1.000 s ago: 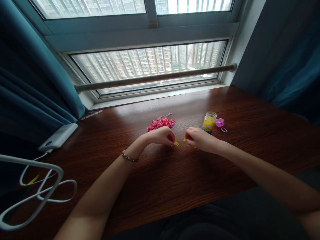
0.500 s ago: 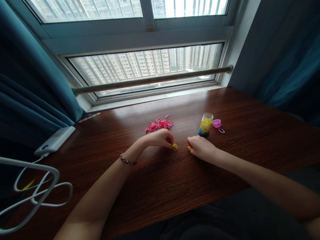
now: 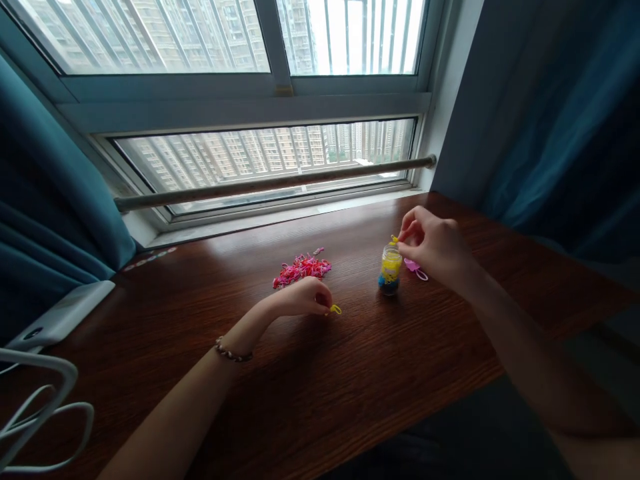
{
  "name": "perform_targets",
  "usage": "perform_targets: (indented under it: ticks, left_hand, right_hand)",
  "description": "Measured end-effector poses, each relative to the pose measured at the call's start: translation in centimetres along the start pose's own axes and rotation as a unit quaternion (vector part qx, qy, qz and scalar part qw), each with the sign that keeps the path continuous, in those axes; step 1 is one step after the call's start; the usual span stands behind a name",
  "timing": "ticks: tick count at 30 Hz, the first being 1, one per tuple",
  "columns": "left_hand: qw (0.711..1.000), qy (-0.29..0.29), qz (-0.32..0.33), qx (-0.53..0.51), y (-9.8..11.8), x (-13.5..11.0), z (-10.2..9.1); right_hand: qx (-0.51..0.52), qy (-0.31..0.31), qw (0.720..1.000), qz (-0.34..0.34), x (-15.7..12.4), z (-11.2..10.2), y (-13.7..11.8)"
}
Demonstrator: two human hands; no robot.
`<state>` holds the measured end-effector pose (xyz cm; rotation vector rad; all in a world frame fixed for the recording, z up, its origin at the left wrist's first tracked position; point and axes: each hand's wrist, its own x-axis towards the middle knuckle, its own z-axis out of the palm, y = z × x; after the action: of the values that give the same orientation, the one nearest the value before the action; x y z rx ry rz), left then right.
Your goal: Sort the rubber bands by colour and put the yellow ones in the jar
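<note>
My left hand (image 3: 306,297) rests low over the table and pinches a small yellow rubber band (image 3: 336,309), whose loop sticks out past the fingertips. Over the mouth of a clear jar (image 3: 389,272), my right hand (image 3: 434,241) pinches a few small yellow bands (image 3: 394,239). The jar stands upright, with yellow bands in its upper part and blue ones below. Just beyond my left hand lies a pile of pink and red bands (image 3: 303,268). A pink lid with a loop (image 3: 416,269) lies to the right of the jar, partly hidden by my right hand.
All this is on a dark brown wooden table (image 3: 300,400). A white device (image 3: 65,313) and white cables (image 3: 55,413) are at the left edge. Behind the table runs a window with a horizontal rail (image 3: 280,181); blue curtains hang on both sides.
My right hand has risen from the table, moving right and away from me to the jar's mouth with yellow bands. My left hand keeps its pinch. The camera view has shifted.
</note>
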<state>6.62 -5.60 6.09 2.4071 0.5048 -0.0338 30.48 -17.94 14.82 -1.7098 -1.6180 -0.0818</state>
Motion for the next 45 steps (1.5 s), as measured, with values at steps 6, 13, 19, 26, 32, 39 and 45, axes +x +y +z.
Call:
perform_targets:
  ticks: [6,13,19,26,32,39,45]
  left_hand:
    - [1.000,0.009,-0.005,-0.007,0.3,0.1,0.2]
    - [1.000,0.024,0.013,-0.013,0.6,0.1,0.2]
    - [0.992,0.116,0.031,-0.027,1.9,0.2,-0.3]
    - [0.946,0.310,0.086,-0.048,5.7,3.1,-2.7]
    - [0.948,0.282,0.146,-0.001,8.7,7.6,-4.5]
    - [0.953,0.263,0.135,-0.067,8.7,11.0,-3.8]
    - [0.862,0.355,-0.037,-0.361,4.9,13.1,-1.1]
  right_hand:
    - [-0.025,-0.068,0.997,-0.009,2.3,0.8,3.0]
    - [-0.022,-0.074,0.996,-0.038,1.7,1.3,3.5]
    - [0.070,0.021,0.997,-0.017,0.8,0.5,3.8]
    - [0.132,0.063,0.989,0.014,-1.9,2.9,5.6]
    - [0.151,0.134,0.977,0.063,-2.9,4.0,6.7]
    - [0.167,0.005,0.986,-0.026,-2.5,6.0,7.1]
    - [0.085,-0.074,0.992,0.055,-2.7,11.1,9.0]
